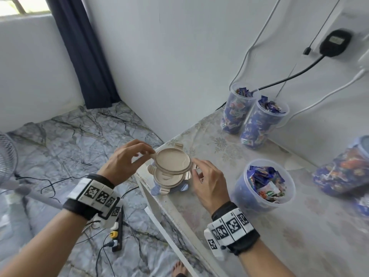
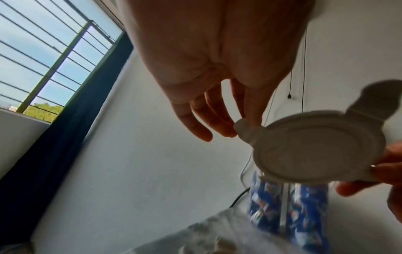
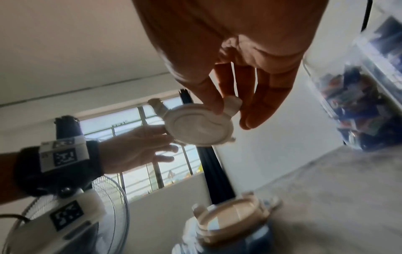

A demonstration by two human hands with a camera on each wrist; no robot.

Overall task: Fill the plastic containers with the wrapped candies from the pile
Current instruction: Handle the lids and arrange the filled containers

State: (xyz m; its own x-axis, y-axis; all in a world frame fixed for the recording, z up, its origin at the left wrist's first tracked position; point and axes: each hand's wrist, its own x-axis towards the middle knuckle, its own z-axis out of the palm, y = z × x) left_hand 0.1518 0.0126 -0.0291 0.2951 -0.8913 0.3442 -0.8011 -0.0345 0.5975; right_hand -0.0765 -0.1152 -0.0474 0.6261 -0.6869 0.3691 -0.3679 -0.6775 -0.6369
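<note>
My left hand (image 1: 123,162) and right hand (image 1: 207,182) each pinched a side tab of the round, smooth beige lid (image 1: 172,161) above the stacked lids (image 1: 168,179).

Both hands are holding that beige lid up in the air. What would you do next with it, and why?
Probably carry the lid rightward and set it on the open container of candies. The left hand and right hand each pinch a clip tab, the lid is lifted clear of the lid stack, and that container looks full but uncovered.

Home room: curtain (image 1: 83,56), fan (image 1: 8,156).
</note>
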